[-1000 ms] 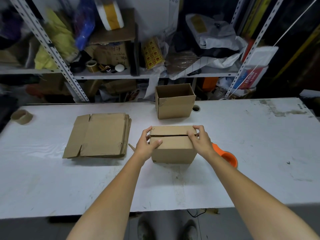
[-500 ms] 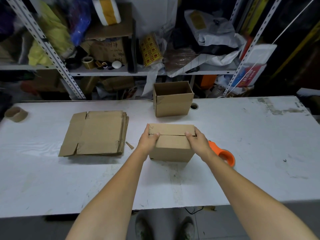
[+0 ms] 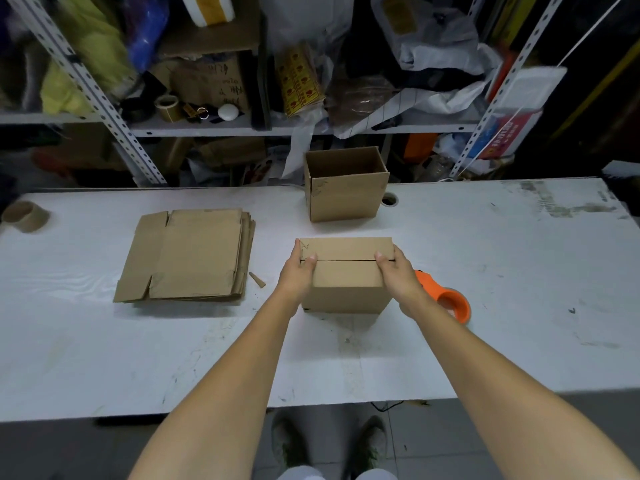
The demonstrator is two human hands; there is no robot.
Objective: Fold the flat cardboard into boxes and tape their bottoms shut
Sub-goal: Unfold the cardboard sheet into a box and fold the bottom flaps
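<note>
Both left hand (image 3: pixel 297 273) and right hand (image 3: pixel 399 276) hold the box (image 3: pixel 346 284).

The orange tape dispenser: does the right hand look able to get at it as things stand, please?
Probably yes. The tape dispenser lies on the table just beside the right hand, nothing between them, though that hand grips the box and would have to release it first.

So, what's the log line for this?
step: cardboard box folded shut, untaped | left hand: grips left end | right hand: grips right end | orange tape dispenser: right of box
</note>
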